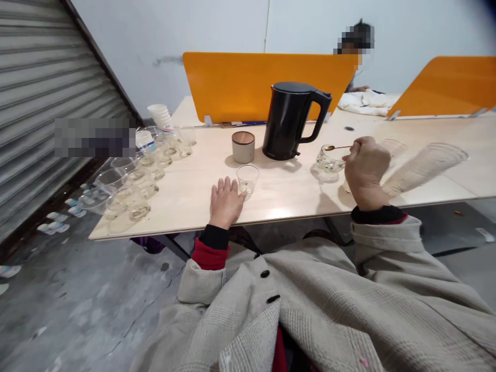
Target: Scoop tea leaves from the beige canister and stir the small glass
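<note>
My left hand (226,203) lies flat on the table, fingers stretched out, its thumb at the base of a clear plastic cup (248,178). A few small dark bits rest at the bottom of that cup. On the right, my right hand (367,164) is closed around the handle of a small gold-brown spoon (336,148). The spoon's bowl is over the rim of a clear glass bowl (329,163), which has dark specks showing in or on it. Part of the glass is hidden behind my right hand.
A black electric kettle (284,121) and a beige canister (243,150) stand mid-table. Several clear cups (134,181) crowd the left end. Stacked clear cups (430,165) lie at the right. Behind an orange divider (232,85) sits another person beside a white cloth (366,102).
</note>
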`<state>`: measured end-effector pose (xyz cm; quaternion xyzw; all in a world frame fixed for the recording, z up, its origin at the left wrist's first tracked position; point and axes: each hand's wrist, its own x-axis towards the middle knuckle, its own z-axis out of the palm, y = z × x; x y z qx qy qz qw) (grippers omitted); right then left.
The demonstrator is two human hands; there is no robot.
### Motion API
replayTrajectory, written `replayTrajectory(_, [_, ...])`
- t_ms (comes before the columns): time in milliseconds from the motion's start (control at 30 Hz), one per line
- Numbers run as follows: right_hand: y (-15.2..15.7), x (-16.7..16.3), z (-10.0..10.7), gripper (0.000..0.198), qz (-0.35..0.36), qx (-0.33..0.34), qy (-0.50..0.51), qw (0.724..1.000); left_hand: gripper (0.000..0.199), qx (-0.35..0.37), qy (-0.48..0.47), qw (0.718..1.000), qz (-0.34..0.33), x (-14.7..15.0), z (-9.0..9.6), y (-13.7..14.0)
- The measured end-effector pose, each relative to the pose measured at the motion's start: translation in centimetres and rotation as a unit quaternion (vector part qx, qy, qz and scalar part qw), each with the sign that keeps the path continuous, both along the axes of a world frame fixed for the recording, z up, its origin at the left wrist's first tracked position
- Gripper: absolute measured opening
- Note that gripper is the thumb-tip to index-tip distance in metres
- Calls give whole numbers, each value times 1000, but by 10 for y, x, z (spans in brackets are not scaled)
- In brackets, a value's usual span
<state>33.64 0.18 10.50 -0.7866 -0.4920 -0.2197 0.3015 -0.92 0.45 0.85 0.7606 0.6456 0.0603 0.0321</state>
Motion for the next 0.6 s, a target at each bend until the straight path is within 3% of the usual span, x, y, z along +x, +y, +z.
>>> replayTrajectory(100, [6, -1, -3, 23, -41, -42, 14, 998, 69, 2, 3, 1000, -1, 0, 0, 0])
replayTrajectory(333, [14, -6, -8, 22, -51, -125, 34, 990, 69, -8, -3, 1000, 1, 2, 3, -2])
replayTrajectory(400, [5, -8, -10, 29, -55, -102, 27, 993, 69, -7, -9, 1000, 0, 1, 2, -2])
replayTrajectory(500, [-17, -15, -20, 40, -25, -7, 22, 999, 67, -1, -20, 1000, -6, -3, 0, -1])
replayTrajectory(600, [-32, -36, -42, 40, 106, 37, 32, 993, 61, 11, -29, 1000, -2, -7, -3, 1])
